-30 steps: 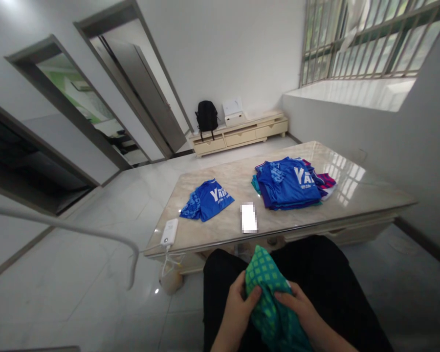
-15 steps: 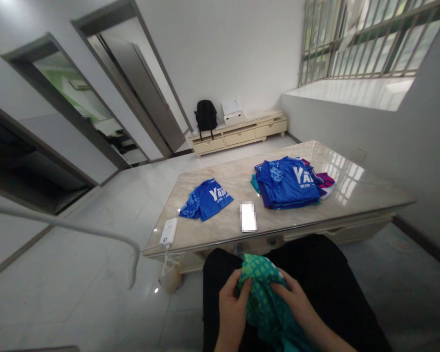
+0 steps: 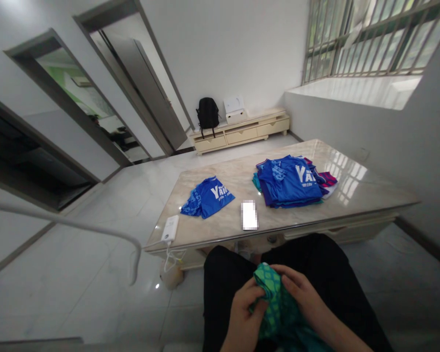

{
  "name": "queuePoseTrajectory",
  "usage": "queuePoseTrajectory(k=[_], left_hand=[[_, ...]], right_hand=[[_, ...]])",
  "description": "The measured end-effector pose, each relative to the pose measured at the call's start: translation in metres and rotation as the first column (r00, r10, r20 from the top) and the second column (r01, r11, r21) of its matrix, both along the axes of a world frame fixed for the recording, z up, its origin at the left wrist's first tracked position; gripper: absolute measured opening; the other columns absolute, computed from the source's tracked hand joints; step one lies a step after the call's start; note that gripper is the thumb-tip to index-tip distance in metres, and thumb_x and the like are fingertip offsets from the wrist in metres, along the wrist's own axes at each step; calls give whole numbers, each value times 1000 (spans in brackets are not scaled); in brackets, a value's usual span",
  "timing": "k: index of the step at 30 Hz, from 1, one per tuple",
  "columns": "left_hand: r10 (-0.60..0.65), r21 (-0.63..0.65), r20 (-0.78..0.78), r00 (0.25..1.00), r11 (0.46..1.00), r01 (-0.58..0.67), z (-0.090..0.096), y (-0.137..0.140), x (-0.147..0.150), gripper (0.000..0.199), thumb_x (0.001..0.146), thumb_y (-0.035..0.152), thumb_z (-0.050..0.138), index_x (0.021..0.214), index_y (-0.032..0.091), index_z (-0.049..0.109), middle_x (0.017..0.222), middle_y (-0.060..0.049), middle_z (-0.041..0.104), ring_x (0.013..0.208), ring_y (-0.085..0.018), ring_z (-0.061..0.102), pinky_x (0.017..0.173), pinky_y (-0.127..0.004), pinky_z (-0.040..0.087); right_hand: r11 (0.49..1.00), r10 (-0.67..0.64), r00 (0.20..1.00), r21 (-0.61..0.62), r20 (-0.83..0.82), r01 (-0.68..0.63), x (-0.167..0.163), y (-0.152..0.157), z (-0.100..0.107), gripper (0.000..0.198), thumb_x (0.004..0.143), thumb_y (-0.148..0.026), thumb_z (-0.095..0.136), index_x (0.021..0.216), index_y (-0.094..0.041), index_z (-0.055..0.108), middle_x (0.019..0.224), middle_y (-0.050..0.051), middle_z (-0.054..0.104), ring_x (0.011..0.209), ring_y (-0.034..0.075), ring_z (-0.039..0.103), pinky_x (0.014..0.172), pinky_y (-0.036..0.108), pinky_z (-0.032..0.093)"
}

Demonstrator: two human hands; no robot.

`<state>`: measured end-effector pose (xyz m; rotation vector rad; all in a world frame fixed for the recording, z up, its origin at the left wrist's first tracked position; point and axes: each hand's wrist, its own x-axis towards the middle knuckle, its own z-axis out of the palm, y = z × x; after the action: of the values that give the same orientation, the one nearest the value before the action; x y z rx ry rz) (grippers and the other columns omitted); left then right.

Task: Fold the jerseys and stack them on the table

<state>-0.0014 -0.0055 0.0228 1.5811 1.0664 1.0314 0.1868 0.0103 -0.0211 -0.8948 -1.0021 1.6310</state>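
Observation:
A green patterned garment (image 3: 273, 303) lies bunched over my lap, its upper edge raised between both hands. My left hand (image 3: 245, 308) pinches the cloth from the left, thumb and fingers closed on a fold. On the other side my right hand (image 3: 302, 291) grips it, the thumb pressed on top and the fingers behind. The lower part of the cloth hangs between my forearms, and its full shape is hidden. On the table ahead, a folded blue jersey (image 3: 213, 196) with white lettering lies at the left. A stack of folded jerseys (image 3: 291, 182) sits at the right.
The marble-topped table (image 3: 238, 183) stands just beyond my knees. On it are a blurred-out white rectangle (image 3: 249, 215) and a white power bank (image 3: 170, 229) with a cable hanging over the edge. A black backpack (image 3: 208, 113) rests on a low cabinet (image 3: 242, 132) by the wall.
Both hands have shifted slightly right and down with the green garment. Its spread top has been gathered into a narrower fold between the fingers. The things on the table stay put.

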Motion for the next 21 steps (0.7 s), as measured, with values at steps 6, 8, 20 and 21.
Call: queuePoseTrajectory(k=[6, 8, 20, 21], left_hand=[[-36, -132, 63, 997, 990, 44, -4, -3, 2, 31, 94, 46, 66, 104, 22, 83, 122, -12, 75, 114, -32, 68, 106, -41, 51], [-25, -204, 111, 993, 978, 47, -7, -5, 5, 35, 91, 49, 70, 107, 21, 81, 122, -13, 74, 113, -31, 68, 106, -41, 51], [343, -501, 372, 862, 856, -125, -22, 14, 12, 37, 82, 47, 81, 98, 18, 65, 78, -2, 69, 69, -13, 65, 64, -21, 49], [305, -466, 367, 879, 878, -110, -25, 17, 11, 36, 78, 41, 86, 98, 17, 68, 85, -4, 71, 76, -15, 66, 71, -23, 51]], right_hand=[[994, -17, 1000, 112, 5, 16, 0, -7, 18, 39, 88, -48, 75, 119, -25, 74, 116, 9, 71, 111, 30, 63, 99, 41, 48], [996, -30, 999, 87, -22, 31, 0, -7, 21, 37, 86, -46, 77, 115, -24, 74, 109, 8, 71, 103, 27, 64, 93, 39, 50], [982, -120, 940, -180, -320, 64, -4, -16, 25, 36, 75, -46, 88, 91, -21, 67, 80, 0, 61, 71, 15, 56, 67, 26, 47], [977, -111, 922, -211, -370, 33, -5, -16, 26, 36, 74, -46, 89, 90, -21, 67, 80, 0, 61, 71, 15, 57, 68, 26, 48]])
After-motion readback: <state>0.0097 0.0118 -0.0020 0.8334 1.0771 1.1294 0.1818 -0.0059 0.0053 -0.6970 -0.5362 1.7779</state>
